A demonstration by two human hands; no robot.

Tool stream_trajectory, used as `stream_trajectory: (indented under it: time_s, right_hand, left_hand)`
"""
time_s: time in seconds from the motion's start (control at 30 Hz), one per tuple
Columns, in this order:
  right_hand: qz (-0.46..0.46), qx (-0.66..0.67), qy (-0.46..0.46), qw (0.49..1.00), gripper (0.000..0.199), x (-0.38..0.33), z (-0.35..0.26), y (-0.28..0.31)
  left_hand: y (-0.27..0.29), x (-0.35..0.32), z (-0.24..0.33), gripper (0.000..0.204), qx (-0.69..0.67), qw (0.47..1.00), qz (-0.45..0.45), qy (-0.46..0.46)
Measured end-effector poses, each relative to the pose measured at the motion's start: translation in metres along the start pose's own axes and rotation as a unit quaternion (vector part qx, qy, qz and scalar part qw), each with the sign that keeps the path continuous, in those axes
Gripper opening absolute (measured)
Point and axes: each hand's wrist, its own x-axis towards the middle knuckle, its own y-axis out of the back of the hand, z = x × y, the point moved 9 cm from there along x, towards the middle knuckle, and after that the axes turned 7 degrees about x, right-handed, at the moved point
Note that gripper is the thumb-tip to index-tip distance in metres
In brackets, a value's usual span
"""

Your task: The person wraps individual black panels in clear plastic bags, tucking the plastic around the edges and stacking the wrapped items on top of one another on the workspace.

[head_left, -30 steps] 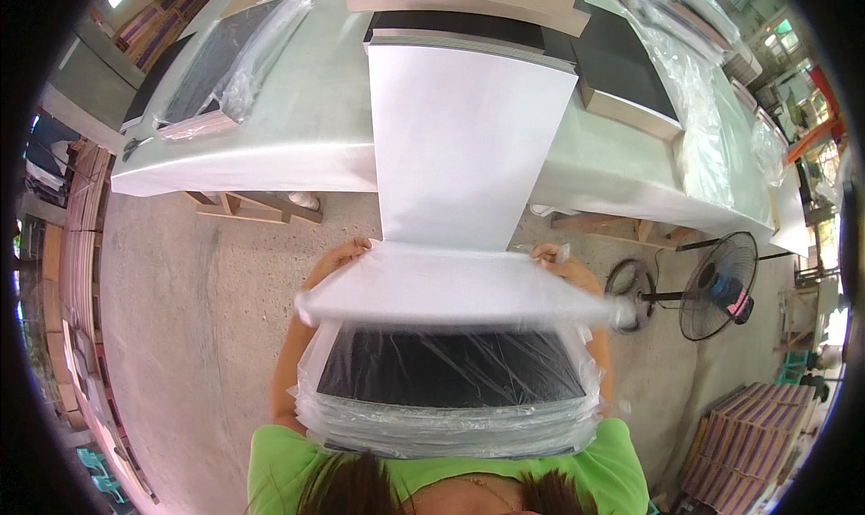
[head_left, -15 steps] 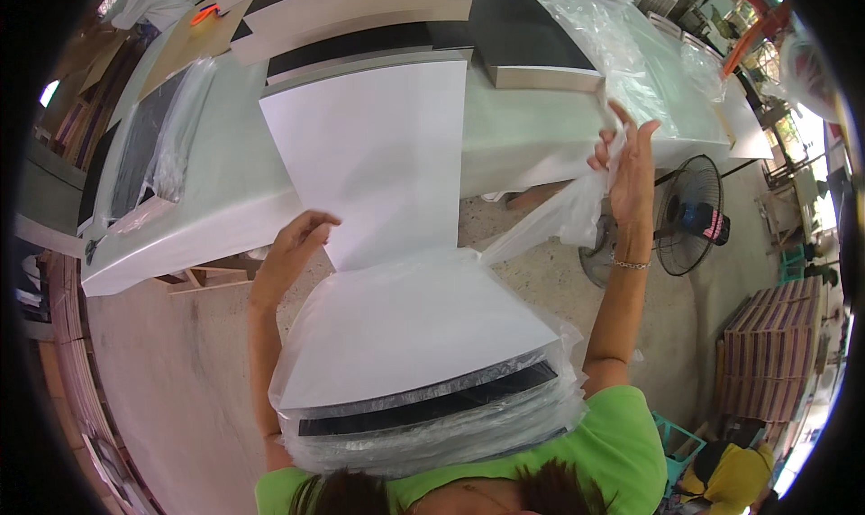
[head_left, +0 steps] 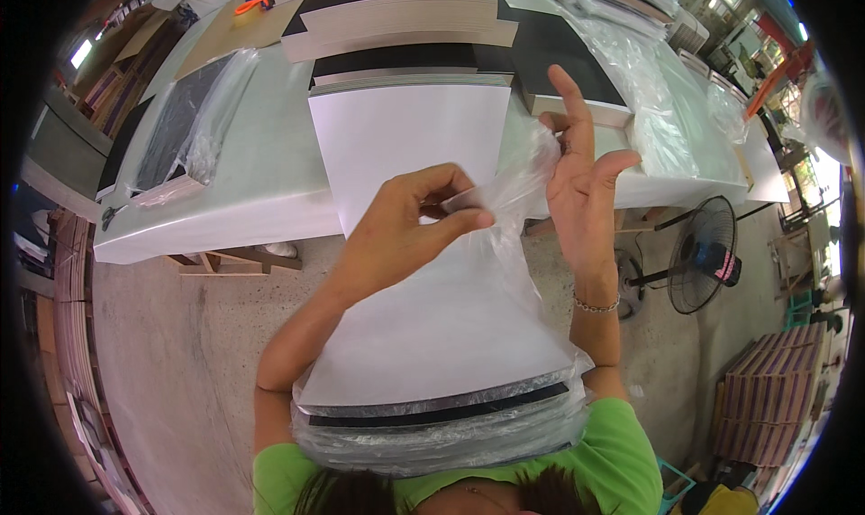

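Observation:
A clear plastic bag [head_left: 518,195] stretches between my hands. My left hand [head_left: 405,227] is closed in a pinch on a pale flap of it, having no gap between thumb and fingers. On the other side, my right hand [head_left: 581,177] has its index finger and thumb stretched out, while its bent fingers hold the plastic. Below them a white board [head_left: 423,335] lies over my lap inside plastic, on top of several plastic-wrapped dark boards [head_left: 441,429]. Another white-faced board [head_left: 410,136] leans from the table edge toward me, its lower part behind my left hand.
Stacks of black-topped boards [head_left: 401,24] stand on the white-covered table [head_left: 270,182]. A wrapped dark board [head_left: 185,123] lies at left, near an orange tape dispenser [head_left: 254,6]. Loose plastic [head_left: 662,127] covers the right side. A floor fan [head_left: 703,254] and stacked boards [head_left: 770,393] stand at right.
My left hand has moved right and up across the white board and now pinches the plastic. My right hand has come inward to the left, bringing the plastic with it.

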Motion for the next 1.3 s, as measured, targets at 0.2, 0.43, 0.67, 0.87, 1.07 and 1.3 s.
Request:
stream_trajectory:
  time_s: [0.2, 0.43, 0.67, 0.87, 1.07, 1.3]
  right_hand:
    - [-0.029, -0.077, -0.021, 0.996, 0.100, -0.009, 0.013, -0.011]
    - [-0.064, -0.149, 0.021, 0.986, 0.085, -0.016, 0.018, -0.018]
    - [-0.073, -0.161, 0.035, 0.984, 0.085, -0.019, 0.018, -0.017]
    - [-0.090, -0.188, 0.048, 0.977, 0.077, -0.021, 0.021, -0.015]
    - [-0.096, -0.214, 0.078, 0.969, 0.047, -0.025, 0.008, -0.014]
    - [-0.085, -0.269, 0.129, 0.951, 0.032, -0.023, -0.007, -0.017]
  left_hand:
    - [0.016, -0.004, -0.002, 0.032, 0.015, 0.996, 0.058, -0.059]
    - [0.021, 0.011, -0.008, 0.026, -0.012, 0.999, 0.052, -0.012]
    - [0.011, 0.013, -0.029, 0.017, -0.118, 0.993, 0.000, 0.002]
    - [-0.003, 0.009, -0.029, 0.028, -0.235, 0.971, -0.031, 0.045]
    - [0.001, 0.008, -0.031, 0.025, -0.205, 0.979, -0.012, 0.010]
    - [0.001, 0.005, -0.032, 0.022, -0.232, 0.973, 0.005, 0.013]
